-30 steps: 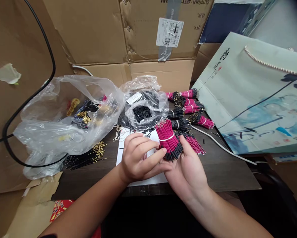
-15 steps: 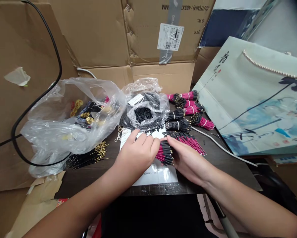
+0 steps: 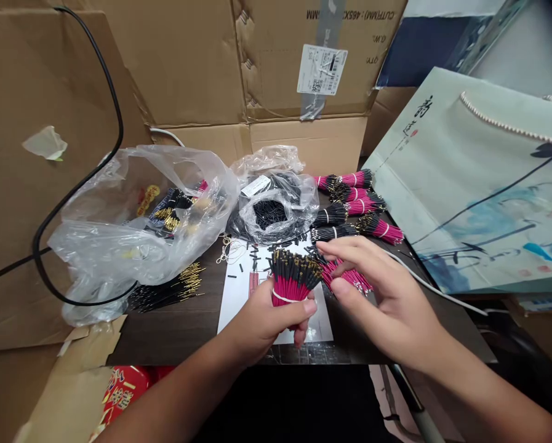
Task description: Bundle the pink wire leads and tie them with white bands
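My left hand [image 3: 266,320] is closed around a bundle of pink wires [image 3: 294,280] with black sleeves and gold tips pointing up and away from me. A white rubber band [image 3: 288,299] circles the bundle near my thumb. Just to the right, my right hand [image 3: 381,283] is open, fingers apart, with nothing in it. Beneath its fingers lie loose pink wires [image 3: 349,278] on the table. Under my left hand is a white printed sheet [image 3: 233,295], with short black tubes [image 3: 255,255] scattered over its upper part.
A clear plastic bag of black tubes [image 3: 271,212] stands at the back. Banded wire bundles [image 3: 359,203] are stacked to its right. At left are an open plastic bag [image 3: 119,246] and loose black wires [image 3: 169,292]. A paper gift bag [image 3: 479,191] and a white cable [image 3: 423,274] border the right.
The wire bundle has turned so its gold tips point up, and the band now sits around it. My right hand has let go and moved right, its fingers opening.
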Motion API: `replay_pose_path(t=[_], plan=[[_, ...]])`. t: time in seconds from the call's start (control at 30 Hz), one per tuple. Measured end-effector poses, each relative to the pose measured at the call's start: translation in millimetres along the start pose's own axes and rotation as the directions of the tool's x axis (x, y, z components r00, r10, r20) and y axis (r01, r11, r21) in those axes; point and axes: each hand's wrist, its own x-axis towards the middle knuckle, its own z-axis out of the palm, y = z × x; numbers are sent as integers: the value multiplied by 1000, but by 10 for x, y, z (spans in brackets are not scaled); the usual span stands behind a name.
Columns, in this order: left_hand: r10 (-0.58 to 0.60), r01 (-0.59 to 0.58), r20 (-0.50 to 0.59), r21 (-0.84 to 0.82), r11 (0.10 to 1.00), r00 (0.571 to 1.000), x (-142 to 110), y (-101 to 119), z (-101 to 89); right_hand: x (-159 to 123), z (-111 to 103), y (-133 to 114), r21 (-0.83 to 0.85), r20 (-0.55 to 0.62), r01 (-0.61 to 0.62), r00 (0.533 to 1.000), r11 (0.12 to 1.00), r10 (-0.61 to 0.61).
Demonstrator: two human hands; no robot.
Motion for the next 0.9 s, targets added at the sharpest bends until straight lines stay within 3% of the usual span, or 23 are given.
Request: replay_pose_path(t=[0.1, 0.37, 0.63, 0.9], plan=[[-44, 45, 20, -46, 998, 999, -25, -22, 55, 28, 40, 3, -127, 12, 172, 985, 977, -172], [-87, 86, 3, 39, 996, 996, -115, 6, 149, 10, 80, 96, -353, -20, 415, 893, 839, -450], [-85, 88, -30, 116, 989, 996, -186, 31, 181, -21, 16, 154, -445, 5, 484, 842, 753, -539], [7, 32, -213, 179, 983, 977, -161, 49, 274, -29, 100, 164, -455, -71, 409, 868, 791, -491]])
